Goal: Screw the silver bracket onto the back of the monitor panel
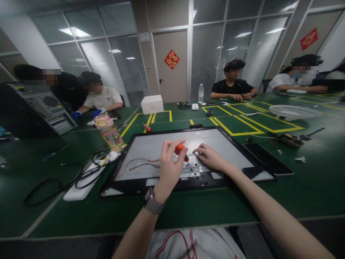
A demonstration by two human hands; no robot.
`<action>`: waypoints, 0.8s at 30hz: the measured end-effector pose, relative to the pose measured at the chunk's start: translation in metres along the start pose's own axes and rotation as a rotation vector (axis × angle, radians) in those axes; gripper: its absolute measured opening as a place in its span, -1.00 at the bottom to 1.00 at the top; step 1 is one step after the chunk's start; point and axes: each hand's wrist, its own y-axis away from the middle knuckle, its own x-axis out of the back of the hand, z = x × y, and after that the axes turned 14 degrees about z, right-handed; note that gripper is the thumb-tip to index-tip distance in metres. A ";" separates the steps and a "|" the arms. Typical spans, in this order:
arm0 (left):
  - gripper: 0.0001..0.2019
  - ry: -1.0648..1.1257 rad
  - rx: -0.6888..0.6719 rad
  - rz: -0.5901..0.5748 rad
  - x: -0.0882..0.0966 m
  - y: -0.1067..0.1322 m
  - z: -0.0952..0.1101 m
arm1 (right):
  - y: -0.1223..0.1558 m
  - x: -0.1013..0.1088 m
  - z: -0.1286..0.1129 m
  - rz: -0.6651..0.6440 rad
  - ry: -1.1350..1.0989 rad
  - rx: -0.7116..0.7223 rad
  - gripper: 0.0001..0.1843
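Screwdriver (pixel 181 150) is clamped in the left hand (pixel 169 163), tip down near the front edge of the panel (pixel 151 145) on the table (pixel 309 180), right hand (pixel 208 156) flat and unclenched beside it; screw work seems midway, wires (pixel 140 163) loose

Your left hand (pixel 169 167) grips an orange screwdriver (pixel 181 150), its tip down on the open monitor panel (pixel 151 147) lying flat on the green table (pixel 309 180). Your right hand (pixel 208 156) rests just right of it, fingertips on the panel.

Screwdriver (pixel 180 149) orange-handled; panel (pixel 151 147) grey, black-framed; table (pixel 309 187) green, yellow-lined; box (pixel 152 104) white.
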 end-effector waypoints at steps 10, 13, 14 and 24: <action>-0.80 0.002 -0.058 -0.251 -0.009 -0.026 0.015 | 0.000 -0.002 0.001 0.006 0.005 0.013 -0.69; -0.68 0.111 -0.162 -0.446 -0.012 -0.033 0.017 | 0.000 -0.003 0.001 0.021 0.001 0.023 -0.70; -0.69 0.144 -0.169 -0.456 -0.013 -0.033 0.015 | 0.000 -0.003 0.001 0.019 0.000 0.021 -0.71; -0.79 0.225 0.112 -0.081 -0.012 -0.017 -0.011 | 0.000 -0.002 0.002 -0.003 -0.013 -0.008 -0.69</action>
